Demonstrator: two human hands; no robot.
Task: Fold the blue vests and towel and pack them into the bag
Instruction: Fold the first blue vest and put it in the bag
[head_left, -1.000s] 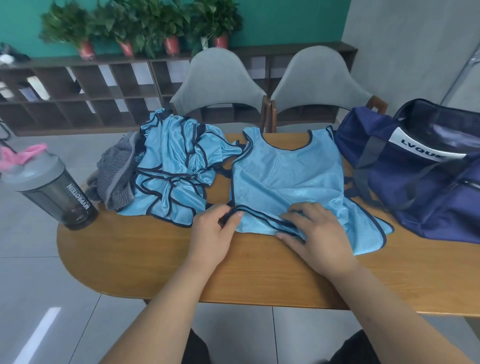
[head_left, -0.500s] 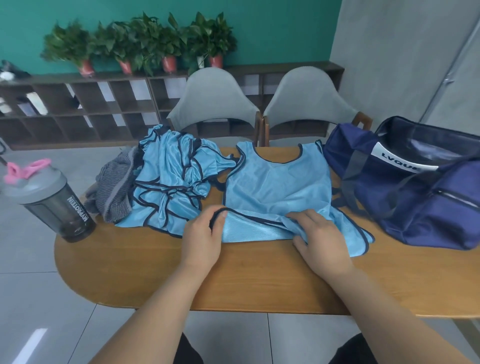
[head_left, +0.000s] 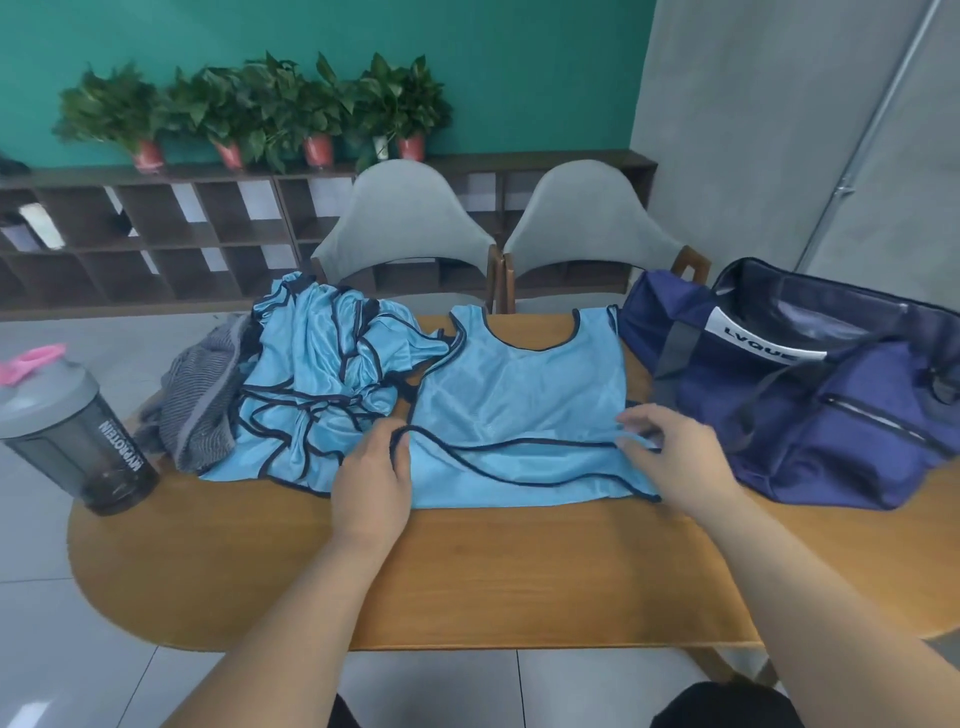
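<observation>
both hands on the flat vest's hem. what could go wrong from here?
Left hand and right hand pinch only the flat vest's upper hem; the lower layer may lag and bunch.
The vest pile lies against its left side and could get dragged.
The shaker bottle stands near the table edge, easy to knock.

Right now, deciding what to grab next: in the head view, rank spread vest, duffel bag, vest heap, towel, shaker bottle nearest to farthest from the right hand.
1. Spread vest: pinched by the right hand.
2. Navy duffel bag: just to its right.
3. Heap of vests: left, past the spread vest.
4. Grey striped towel: left of the heap.
5. Shaker bottle: far left.
</observation>
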